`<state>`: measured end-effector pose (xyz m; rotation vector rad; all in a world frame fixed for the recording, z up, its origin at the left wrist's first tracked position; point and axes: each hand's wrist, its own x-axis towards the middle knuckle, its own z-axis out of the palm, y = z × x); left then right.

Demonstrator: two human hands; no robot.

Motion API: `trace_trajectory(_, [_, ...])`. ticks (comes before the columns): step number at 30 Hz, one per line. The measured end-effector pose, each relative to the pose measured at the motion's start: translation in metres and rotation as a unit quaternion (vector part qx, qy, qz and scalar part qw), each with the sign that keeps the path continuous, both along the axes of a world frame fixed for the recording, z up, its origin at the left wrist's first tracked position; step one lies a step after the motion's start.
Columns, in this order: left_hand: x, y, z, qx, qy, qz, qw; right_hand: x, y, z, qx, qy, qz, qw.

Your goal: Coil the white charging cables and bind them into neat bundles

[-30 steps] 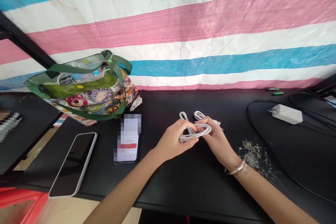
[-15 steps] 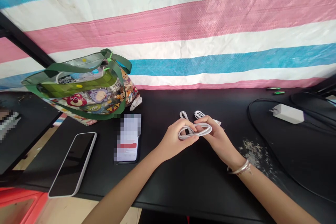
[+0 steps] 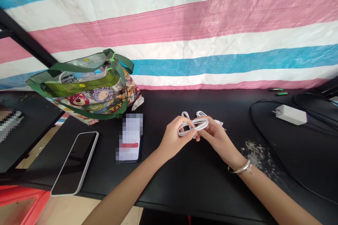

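Observation:
A white cable (image 3: 202, 125), coiled into loops, is held above the black table between my two hands. My left hand (image 3: 176, 134) grips the left side of the coil, its thumb and fingers pinched near the middle. From the other side, my right hand (image 3: 214, 135) closes its fingers at the coil's centre, where the loops are drawn together. Fingers partly hide the cable's end there. Behind my hands lie more white cable loops, one at the left (image 3: 185, 114) and another bundle (image 3: 202, 114) with a USB plug (image 3: 219, 123) beside my right hand.
A phone with a lit screen (image 3: 129, 140) and a dark-screened phone (image 3: 75, 163) lie at the left. Behind them stands a green-handled cartoon bag (image 3: 97, 95). On the right are a white power adapter (image 3: 290, 114) and black cords (image 3: 260, 137). A striped sheet (image 3: 200, 31) hangs behind.
The coil has shifted slightly left and its middle is now pinched tighter. My right fingers have moved down and in, below the loops near my left thumb.

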<state>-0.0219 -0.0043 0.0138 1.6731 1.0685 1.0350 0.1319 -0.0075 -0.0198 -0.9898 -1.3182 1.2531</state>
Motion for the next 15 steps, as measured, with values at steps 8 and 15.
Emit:
trace_trajectory(8, [0.001, 0.000, -0.005, 0.025, 0.022, 0.046, 0.998, -0.009, -0.012, 0.012, 0.041, -0.071, -0.072, 0.994])
trace_trajectory(15, [0.002, -0.001, -0.007, 0.063, 0.079, 0.066, 0.993, -0.008, -0.019, 0.016, 0.210, -0.257, -0.093, 0.939])
